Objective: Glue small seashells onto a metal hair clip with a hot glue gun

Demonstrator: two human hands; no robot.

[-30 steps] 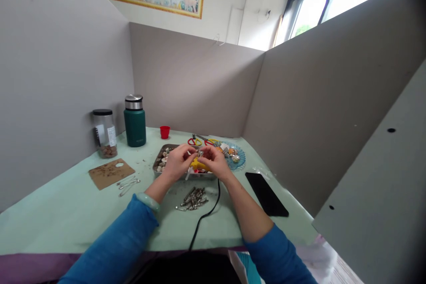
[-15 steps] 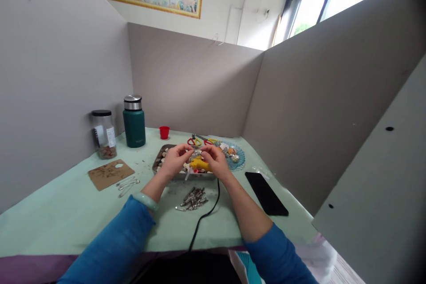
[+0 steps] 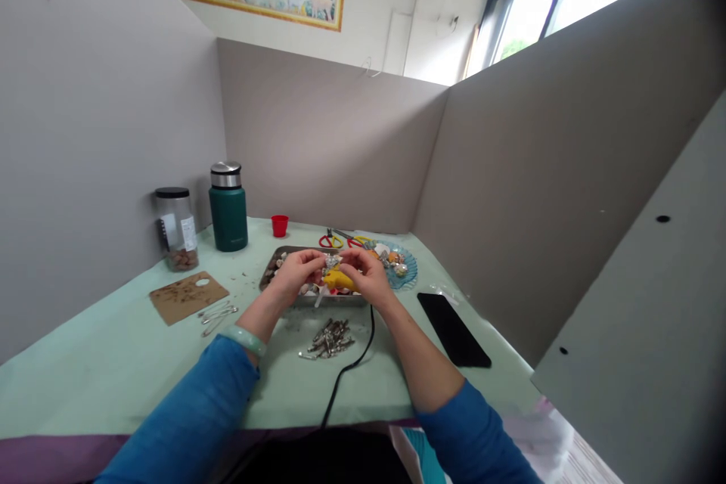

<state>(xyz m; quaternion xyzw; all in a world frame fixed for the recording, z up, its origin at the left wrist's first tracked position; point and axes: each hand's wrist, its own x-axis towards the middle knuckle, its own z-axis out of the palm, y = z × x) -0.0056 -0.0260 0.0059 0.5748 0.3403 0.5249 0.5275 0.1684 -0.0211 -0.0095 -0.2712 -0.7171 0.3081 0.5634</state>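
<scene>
Over the metal tray (image 3: 277, 292), my left hand (image 3: 299, 272) and my right hand (image 3: 370, 277) face each other with bent fingers. Between their fingertips is a small silvery-white piece (image 3: 332, 262), pinched from both sides; its kind is too small to make out. Just below, a yellow glue gun (image 3: 339, 279) lies on the tray, its black cord (image 3: 340, 378) running to the table's front edge. Shells (image 3: 309, 290) fill the tray, partly hidden by my hands. Nearer me lies a pile of small metal clips (image 3: 329, 339).
A blue plate (image 3: 413, 272) with shells stands right of the tray, with scissors (image 3: 330, 240) behind. To the left are a green flask (image 3: 228, 212), a jar (image 3: 177, 231), brown cardboard (image 3: 187, 297) and safety pins (image 3: 217, 315). A black phone (image 3: 454, 330) lies right. Partitions surround the table.
My fingertips have drawn slightly apart, and more of the silvery-white piece shows between them. My left forearm has shifted slightly left. The glue gun and tray stay put.
</scene>
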